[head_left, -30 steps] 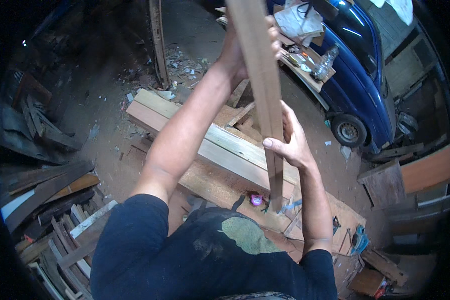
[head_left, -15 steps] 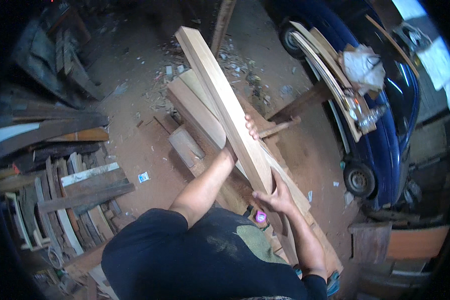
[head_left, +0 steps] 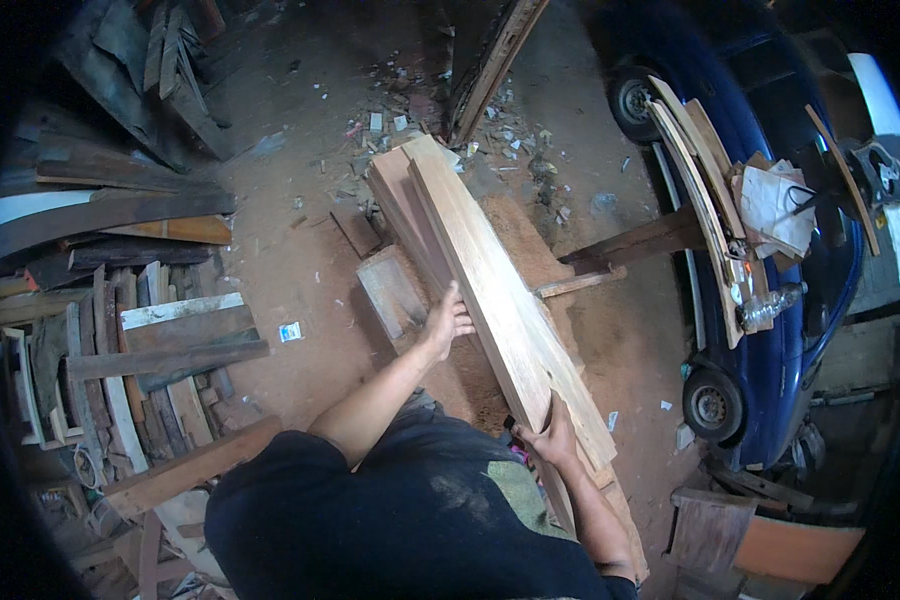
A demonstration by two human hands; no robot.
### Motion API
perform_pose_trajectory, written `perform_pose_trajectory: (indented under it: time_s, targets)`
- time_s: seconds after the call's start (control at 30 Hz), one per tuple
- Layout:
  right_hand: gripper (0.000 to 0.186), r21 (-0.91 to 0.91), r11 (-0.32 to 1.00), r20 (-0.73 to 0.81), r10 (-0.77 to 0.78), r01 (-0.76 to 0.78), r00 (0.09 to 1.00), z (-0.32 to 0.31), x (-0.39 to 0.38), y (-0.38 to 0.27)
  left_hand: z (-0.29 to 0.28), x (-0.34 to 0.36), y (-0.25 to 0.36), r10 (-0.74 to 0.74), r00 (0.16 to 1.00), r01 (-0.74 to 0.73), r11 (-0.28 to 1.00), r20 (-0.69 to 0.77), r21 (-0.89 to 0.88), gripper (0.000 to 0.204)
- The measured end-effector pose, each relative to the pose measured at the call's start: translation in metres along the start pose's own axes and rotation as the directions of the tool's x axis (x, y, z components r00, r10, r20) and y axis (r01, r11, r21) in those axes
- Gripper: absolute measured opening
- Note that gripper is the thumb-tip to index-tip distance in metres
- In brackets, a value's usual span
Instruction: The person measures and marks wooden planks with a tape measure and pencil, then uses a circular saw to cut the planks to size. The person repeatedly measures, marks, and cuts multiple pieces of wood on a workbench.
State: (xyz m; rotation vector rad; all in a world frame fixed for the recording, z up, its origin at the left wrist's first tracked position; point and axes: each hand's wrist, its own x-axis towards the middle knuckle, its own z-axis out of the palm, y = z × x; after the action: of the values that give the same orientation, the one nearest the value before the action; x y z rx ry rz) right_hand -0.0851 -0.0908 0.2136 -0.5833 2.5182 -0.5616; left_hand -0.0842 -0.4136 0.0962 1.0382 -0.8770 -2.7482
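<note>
A long, pale wooden beam (head_left: 490,290) lies slantwise over other timber on the bench, its far end up and to the left. My right hand (head_left: 553,437) grips its near end, with the thumb on one side. Against the beam's left side is my left hand (head_left: 445,322), fingers apart and not wrapped round it; its fingertips are at the wood's edge. A second, darker board (head_left: 395,195) rests beside the beam on the left. Of a pink tape measure (head_left: 520,454) only a sliver shows beside my right hand.
A short wood block (head_left: 390,290) stands left of the bench. Stacked planks (head_left: 170,350) fill the left side. To the right, a rack of boards (head_left: 705,190) holds papers and a plastic bottle (head_left: 773,306), beside a blue car (head_left: 770,400). A post (head_left: 495,75) rises at the far side.
The beam has come down from a raised position onto the timber. My left hand has let go of its underside and opened beside it. The right hand still holds the near end.
</note>
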Motion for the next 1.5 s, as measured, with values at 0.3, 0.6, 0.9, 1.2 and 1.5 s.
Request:
perform_pose_trajectory:
  time_s: [0.3, 0.6, 0.9, 1.2, 1.5]
  targets:
    - [0.109, -0.164, 0.986, -0.042, -0.029, 0.022, 0.999, 0.025, 0.003, 0.039, -0.015, 0.003, -0.021, -0.049, 0.998, 0.061, 0.871, -0.038, 0.487, 0.059]
    - [0.109, -0.209, 0.976, -0.074, -0.085, 0.068, 0.994, 0.034, 0.012, 0.060, -0.025, 0.015, -0.009, -0.204, 0.977, 0.176, 0.636, -0.056, 0.752, 0.070]
    - [0.107, -0.222, 0.971, -0.074, -0.106, 0.087, 0.992, 0.040, 0.017, 0.065, -0.080, 0.147, 0.172, 0.885, 0.460, -0.319, 0.083, 0.078, 0.944, 0.038]
    - [0.113, -0.227, 0.972, -0.086, -0.086, 0.065, 0.993, 0.041, 0.018, 0.067, -0.094, 0.192, 0.209, 0.491, 0.848, -0.162, -0.121, 0.201, 0.979, 0.042]
    - [0.103, -0.204, 0.979, -0.098, -0.026, 0.005, 0.995, 0.034, 0.016, 0.056, -0.075, 0.189, 0.215, 0.426, 0.884, -0.153, -0.128, 0.193, 0.980, 0.046]
